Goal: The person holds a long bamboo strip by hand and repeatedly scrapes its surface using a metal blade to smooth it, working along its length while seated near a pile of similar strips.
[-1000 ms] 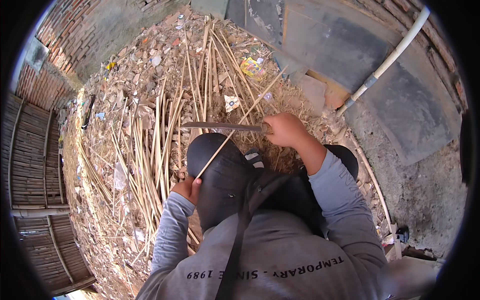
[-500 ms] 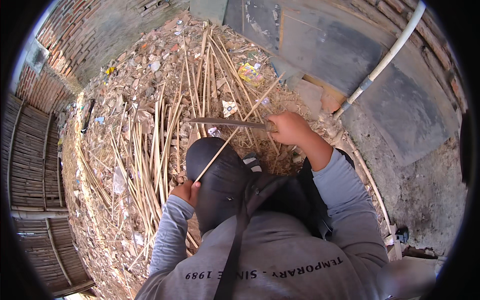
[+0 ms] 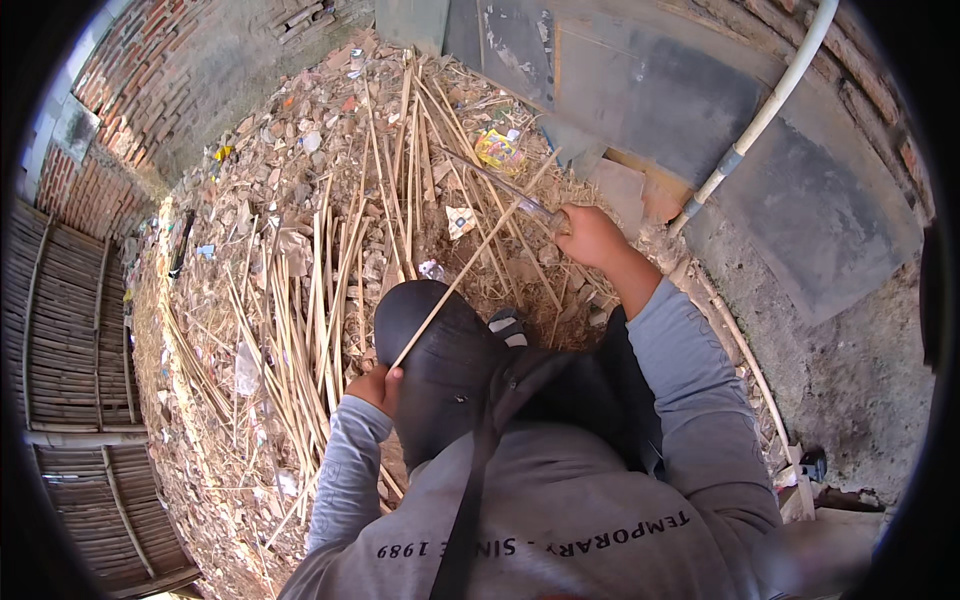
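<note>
My left hand (image 3: 376,388) is closed round the near end of a thin bamboo strip (image 3: 462,276), beside my left knee. The strip slants up and away to the right, passing over the knee. Farther out on the right, my right hand (image 3: 590,236) is wrapped round the handle of a long machete (image 3: 500,183). Its blade points away to the far left and crosses the strip near the strip's far part. Whether blade and strip touch, I cannot tell.
Bamboo strips lie in a bundle (image 3: 320,290) at left and in a spread pile (image 3: 405,170) ahead, on rubble-strewn ground (image 3: 270,170). At right stand a wall with dark panels (image 3: 650,90) and a white pipe (image 3: 775,100). A woven bamboo wall (image 3: 70,310) is at far left.
My right hand has moved slightly right and away, and the machete has swung from lying nearly level to pointing away and left. My left hand and the strip stay nearly in place.
</note>
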A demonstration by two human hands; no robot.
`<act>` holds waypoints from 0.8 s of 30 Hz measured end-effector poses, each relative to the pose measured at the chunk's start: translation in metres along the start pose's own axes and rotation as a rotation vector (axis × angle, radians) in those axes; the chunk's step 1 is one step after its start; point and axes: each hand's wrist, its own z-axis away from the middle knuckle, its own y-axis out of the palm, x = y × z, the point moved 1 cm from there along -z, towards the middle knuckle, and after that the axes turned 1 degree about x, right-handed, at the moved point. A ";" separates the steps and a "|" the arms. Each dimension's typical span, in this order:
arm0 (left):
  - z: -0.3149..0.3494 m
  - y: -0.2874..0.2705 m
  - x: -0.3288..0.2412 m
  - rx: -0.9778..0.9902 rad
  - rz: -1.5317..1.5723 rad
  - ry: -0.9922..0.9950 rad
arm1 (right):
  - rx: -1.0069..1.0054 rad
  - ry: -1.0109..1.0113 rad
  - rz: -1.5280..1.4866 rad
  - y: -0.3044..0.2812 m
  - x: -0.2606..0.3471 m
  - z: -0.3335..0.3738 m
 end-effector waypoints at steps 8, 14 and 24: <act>0.004 0.007 0.011 -0.031 -0.056 -0.034 | 0.150 -0.170 0.087 0.005 0.038 0.014; 0.004 0.006 0.008 -0.009 -0.097 -0.091 | 0.083 0.012 0.002 0.011 0.022 0.004; 0.004 0.005 0.000 0.009 -0.125 -0.103 | 0.026 0.110 -0.098 0.018 -0.010 -0.014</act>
